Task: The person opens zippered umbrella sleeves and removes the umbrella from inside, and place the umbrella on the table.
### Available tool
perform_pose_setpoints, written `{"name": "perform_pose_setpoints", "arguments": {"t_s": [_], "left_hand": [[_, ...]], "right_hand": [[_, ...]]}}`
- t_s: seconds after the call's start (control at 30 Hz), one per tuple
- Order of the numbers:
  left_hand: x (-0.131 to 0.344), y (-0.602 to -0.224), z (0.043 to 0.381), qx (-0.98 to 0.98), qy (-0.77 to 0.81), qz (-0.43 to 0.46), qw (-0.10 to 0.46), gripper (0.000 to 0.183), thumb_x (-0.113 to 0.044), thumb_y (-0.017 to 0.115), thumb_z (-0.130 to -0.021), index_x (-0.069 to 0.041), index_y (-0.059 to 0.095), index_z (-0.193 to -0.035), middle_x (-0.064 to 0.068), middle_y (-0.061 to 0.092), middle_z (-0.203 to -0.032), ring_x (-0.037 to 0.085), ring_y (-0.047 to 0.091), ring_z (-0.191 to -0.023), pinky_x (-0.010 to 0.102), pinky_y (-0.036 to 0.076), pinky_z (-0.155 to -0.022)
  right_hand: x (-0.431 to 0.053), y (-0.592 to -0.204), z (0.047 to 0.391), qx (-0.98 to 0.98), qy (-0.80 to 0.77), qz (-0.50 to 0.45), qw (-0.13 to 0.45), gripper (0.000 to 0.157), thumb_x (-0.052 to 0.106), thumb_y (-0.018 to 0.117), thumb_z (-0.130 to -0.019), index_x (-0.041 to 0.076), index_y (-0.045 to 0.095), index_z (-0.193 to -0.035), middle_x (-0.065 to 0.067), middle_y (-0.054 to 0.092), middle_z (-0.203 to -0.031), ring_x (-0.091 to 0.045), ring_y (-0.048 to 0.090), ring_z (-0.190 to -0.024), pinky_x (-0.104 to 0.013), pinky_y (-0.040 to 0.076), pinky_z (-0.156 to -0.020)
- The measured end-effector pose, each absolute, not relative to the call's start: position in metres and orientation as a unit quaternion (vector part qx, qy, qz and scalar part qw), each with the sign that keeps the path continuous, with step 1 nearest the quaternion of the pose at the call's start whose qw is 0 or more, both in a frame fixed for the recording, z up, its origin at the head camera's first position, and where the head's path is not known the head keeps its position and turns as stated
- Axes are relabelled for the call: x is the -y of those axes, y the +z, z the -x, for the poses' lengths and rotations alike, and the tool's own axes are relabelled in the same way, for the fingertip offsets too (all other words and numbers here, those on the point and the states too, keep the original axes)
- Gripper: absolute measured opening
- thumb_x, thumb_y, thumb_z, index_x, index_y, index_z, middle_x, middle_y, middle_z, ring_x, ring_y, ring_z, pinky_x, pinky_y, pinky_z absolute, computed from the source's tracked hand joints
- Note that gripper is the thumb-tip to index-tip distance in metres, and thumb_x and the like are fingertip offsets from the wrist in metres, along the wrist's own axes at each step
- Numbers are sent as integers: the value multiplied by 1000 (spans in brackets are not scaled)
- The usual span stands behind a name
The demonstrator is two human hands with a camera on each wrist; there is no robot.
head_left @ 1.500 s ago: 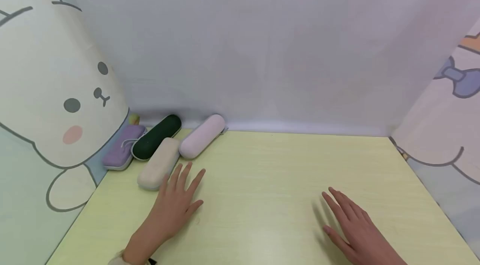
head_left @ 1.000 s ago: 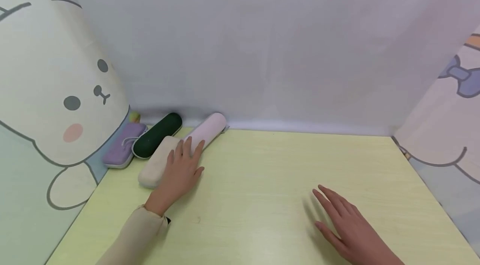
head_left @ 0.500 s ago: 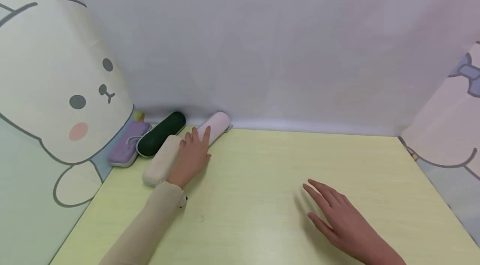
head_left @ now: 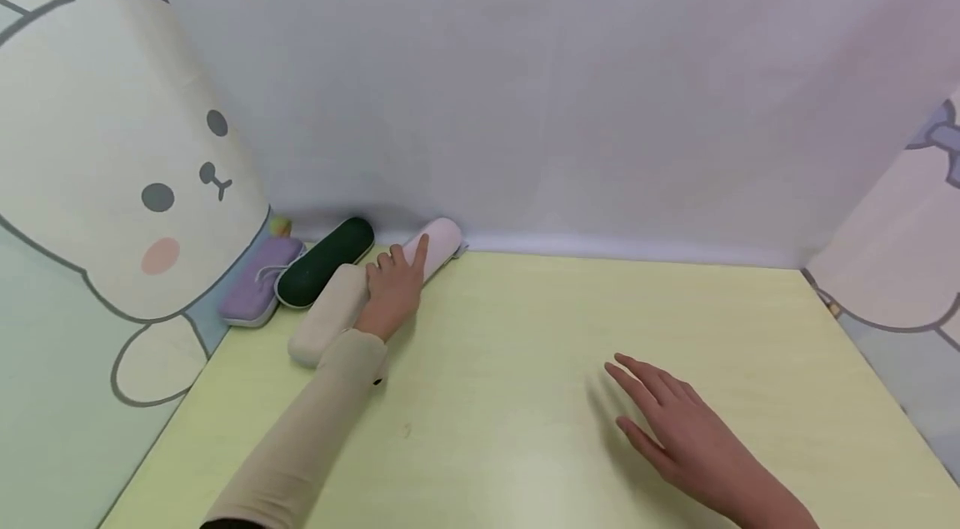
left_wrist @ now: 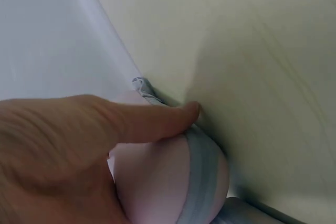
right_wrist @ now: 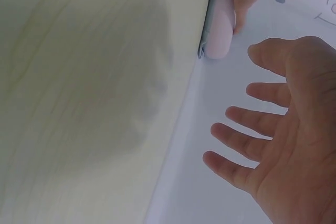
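At the back left of the table, my left hand (head_left: 394,293) grips a pale pink zippered glasses case (head_left: 444,241) across its near part. The left wrist view shows the thumb (left_wrist: 157,121) lying over the case's grey zip band (left_wrist: 202,163), with the other fingers round the far side, mostly hidden. A cream case (head_left: 328,319) lies right beside that hand, partly under the wrist in this view. My right hand (head_left: 678,429) hovers over the right part of the table, fingers spread and holding nothing; its palm (right_wrist: 299,156) shows bare in the right wrist view.
Left of the cream case lie a dark green case (head_left: 326,262) and a purple case (head_left: 262,283) with a cord. A pale curtain (head_left: 540,96) stands along the table's back edge. Printed cartoon panels (head_left: 97,137) flank both sides.
My left hand has reached forward and right, from beside the cream case onto the pink one, and its fingers have closed round it. The right hand has drifted slightly left, still spread.
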State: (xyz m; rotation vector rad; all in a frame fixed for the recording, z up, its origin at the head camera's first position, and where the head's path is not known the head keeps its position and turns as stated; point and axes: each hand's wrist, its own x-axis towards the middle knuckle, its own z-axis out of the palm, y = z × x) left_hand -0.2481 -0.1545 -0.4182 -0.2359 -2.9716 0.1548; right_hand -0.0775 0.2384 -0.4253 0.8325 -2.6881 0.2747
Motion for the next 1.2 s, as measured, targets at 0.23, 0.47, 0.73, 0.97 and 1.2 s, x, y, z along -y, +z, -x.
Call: {"name": "perform_pose_setpoints", "arguments": {"t_s": [0.23,0.47,0.73,0.97,1.2], "left_hand": [[159,-416,242,984,62,110,126,53,-5,40,-99,-7,34,-152,28,50,-100,31,42,-74,44,42,-70],[163,-416,246,993,-8,116,9,71,0,46,-94,-10,15,-158,30,42,-115,38,40,-92,51,38,-84],[170,-413,245,985,-61,137,-85,93,6,54,-87,-21,1,-159,27,35,-133,41,38,-109,57,32,-99],[166,-404,235,976,-81,158,-123,101,2,62,-83,-28,2,-159,22,38,-136,37,42,-110,51,38,-96],[156,-402,225,971,-88,188,-122,104,6,66,-79,-28,8,-158,21,40,-135,38,43,-112,53,37,-98]], "right_hand": [[-238,-428,75,941,92,-286,156,74,28,73,-86,22,39,-151,0,48,-149,-20,50,-131,-39,38,-100],[-237,-426,77,941,90,-287,155,73,31,71,-88,23,38,-152,1,48,-149,-19,50,-130,-33,29,-105],[-233,-422,84,939,103,-291,151,75,28,70,-88,20,35,-153,3,48,-149,-18,51,-129,-38,39,-102],[-222,-419,101,931,119,-313,142,71,28,67,-91,17,35,-153,0,47,-149,-19,48,-134,-41,42,-101],[-209,-418,118,933,152,-310,103,67,30,63,-95,20,32,-154,5,45,-150,-15,46,-136,-41,42,-105]]}}
